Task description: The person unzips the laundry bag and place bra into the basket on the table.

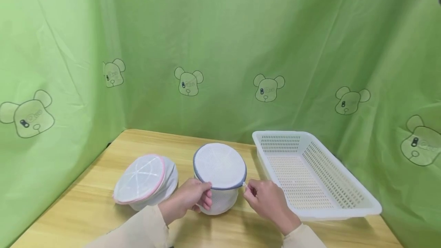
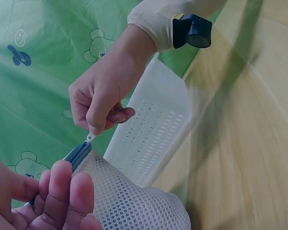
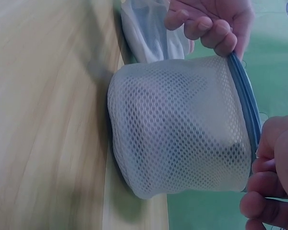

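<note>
A round white mesh laundry bag (image 1: 220, 165) with a blue zippered rim (image 3: 246, 103) stands upright on the table. My left hand (image 1: 191, 196) pinches that rim at the near left, thumb on top, its other fingers loosely bent beside the mesh wall. With thumb and curled fingers, my right hand (image 1: 268, 200) pinches the small white zipper pull (image 2: 90, 138) at the rim's right side. The lid lies over the bag's top. Through the mesh in the right wrist view, the inside shows only as vague shading.
Left of the bag lie white laundry bags (image 1: 141, 179), the upper one edged in pink, apparently stacked. A white plastic basket (image 1: 344, 212) with slotted walls stands at the right. Green printed cloth (image 1: 220, 114) hangs behind and beside the wooden table (image 1: 93, 202).
</note>
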{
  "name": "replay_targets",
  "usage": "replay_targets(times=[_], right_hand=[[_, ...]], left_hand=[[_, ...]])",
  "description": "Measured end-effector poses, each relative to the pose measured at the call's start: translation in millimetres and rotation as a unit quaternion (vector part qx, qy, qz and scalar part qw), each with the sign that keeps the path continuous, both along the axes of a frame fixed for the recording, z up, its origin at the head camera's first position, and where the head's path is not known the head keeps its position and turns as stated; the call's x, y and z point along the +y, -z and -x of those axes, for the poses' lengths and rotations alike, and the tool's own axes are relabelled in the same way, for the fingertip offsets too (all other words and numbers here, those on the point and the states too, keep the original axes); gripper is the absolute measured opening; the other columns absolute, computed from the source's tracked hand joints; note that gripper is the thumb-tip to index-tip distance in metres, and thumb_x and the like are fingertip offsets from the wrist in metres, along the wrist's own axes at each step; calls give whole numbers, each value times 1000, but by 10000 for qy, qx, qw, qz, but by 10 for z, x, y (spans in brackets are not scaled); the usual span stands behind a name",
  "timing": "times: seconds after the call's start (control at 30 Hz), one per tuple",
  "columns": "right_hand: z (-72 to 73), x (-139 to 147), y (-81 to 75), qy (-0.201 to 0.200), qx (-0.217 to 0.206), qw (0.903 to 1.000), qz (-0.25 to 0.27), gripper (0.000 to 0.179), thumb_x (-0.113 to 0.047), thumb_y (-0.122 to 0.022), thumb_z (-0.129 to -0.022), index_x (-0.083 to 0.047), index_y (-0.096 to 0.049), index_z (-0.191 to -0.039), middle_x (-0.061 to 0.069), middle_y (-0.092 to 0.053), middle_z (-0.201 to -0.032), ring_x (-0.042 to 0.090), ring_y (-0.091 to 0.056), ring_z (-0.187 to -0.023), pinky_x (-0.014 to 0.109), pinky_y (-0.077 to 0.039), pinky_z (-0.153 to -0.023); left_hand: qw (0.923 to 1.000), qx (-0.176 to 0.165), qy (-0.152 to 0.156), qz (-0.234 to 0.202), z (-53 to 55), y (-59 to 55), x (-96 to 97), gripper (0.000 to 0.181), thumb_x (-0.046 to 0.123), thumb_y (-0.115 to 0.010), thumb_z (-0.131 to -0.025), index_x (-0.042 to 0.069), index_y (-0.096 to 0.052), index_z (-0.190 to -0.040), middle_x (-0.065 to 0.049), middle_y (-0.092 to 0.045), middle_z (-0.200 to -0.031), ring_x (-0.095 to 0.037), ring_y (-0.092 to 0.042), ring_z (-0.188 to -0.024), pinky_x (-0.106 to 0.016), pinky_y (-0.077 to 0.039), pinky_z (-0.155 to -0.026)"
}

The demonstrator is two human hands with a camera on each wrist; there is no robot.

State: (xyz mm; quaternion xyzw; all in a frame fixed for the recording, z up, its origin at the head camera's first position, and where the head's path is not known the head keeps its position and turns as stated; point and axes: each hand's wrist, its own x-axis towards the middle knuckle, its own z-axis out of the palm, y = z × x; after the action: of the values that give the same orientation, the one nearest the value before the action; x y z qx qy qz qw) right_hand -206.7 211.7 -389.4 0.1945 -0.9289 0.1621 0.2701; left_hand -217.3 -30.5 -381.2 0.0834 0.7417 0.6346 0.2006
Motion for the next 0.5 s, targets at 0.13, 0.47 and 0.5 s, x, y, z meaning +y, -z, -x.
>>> replay_targets(times=[0.13, 0.47, 0.5], right_hand=[[8, 13, 9, -4, 96, 10000, -9, 33, -11, -63, -73, -25, -39, -56, -19, -31, -51, -2, -28, -45, 18, -24, -37], [34, 29, 18, 92, 32, 10000, -5, 31, -12, -63, -74, -26, -41, -56, -19, -33, -51, -1, -30, -45, 18, -26, -37], [35, 33, 19, 94, 40, 9999, 3, 31, -12, -63, -73, -26, -42, -56, -19, -34, -51, -1, -30, -45, 18, -26, -37]], left_hand=[[10000, -6, -27, -5, -3, -4, -8, 31, 26, -48, -99, 9, -58, -76, 0, -62, -65, -12, -61, -58, -24, -43, -51], [10000, 11, -21, 8, -6, -16, -35, 30, 24, -48, -99, 6, -60, -78, 0, -62, -66, -12, -61, -58, -23, -43, -50], [10000, 7, -15, 11, -6, -19, -37, 30, 24, -48, -99, 6, -60, -78, 0, -62, -65, -12, -61, -58, -22, -43, -50]])
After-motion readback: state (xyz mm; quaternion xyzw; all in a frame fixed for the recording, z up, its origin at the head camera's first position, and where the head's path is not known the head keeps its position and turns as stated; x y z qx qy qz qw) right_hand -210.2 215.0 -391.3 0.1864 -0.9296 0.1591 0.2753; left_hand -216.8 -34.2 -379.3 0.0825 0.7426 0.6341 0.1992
